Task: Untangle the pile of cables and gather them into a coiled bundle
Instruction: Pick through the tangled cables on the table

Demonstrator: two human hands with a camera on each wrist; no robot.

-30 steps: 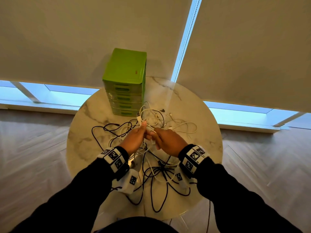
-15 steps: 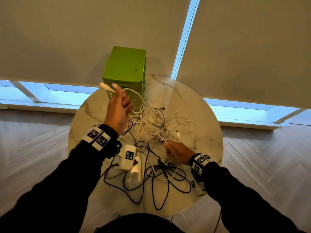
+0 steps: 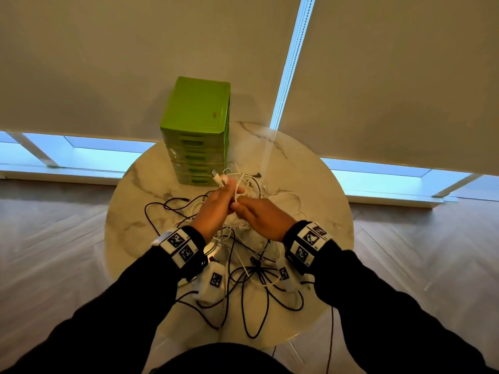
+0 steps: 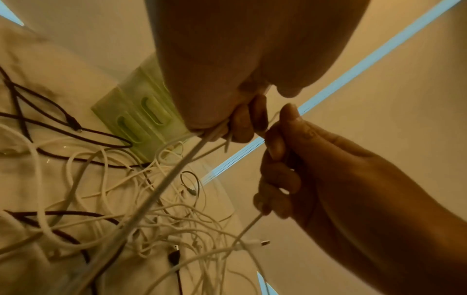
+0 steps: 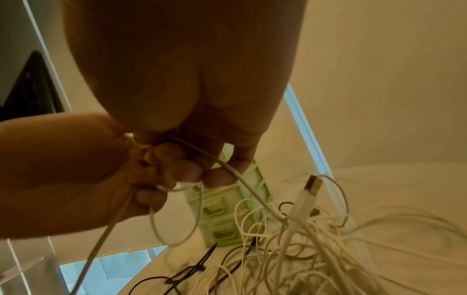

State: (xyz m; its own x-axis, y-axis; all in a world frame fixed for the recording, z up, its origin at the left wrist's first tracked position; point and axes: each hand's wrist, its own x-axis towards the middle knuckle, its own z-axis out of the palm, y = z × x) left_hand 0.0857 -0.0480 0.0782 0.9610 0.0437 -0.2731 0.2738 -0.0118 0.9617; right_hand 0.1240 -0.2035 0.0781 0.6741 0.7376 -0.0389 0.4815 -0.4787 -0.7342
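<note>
A tangle of white cables [image 3: 259, 190] and black cables [image 3: 251, 287] lies on a round marble table [image 3: 318, 211]. Both hands meet just above the pile's far side. My left hand [image 3: 220, 202] grips a white cable [image 4: 177, 169] in its curled fingers [image 4: 242, 121], and the cable's plug end [image 3: 216, 176] sticks out past the fingertips. Touching it, my right hand [image 3: 256, 214] curls its fingers [image 5: 187, 169] round a white cable strand [image 5: 242, 179] that runs down into the pile. A loose USB plug [image 5: 313, 184] stands up from the heap.
A green drawer unit [image 3: 198, 130] stands at the table's far edge, just behind the hands. Black cable loops reach the near rim [image 3: 251, 336] and one hangs over it. Window blinds hang behind the table, with wooden floor all around.
Half a second ago my left hand was raised to the left by the drawers with the white cable end, and my right hand was low on the pile. Both have come together again.
</note>
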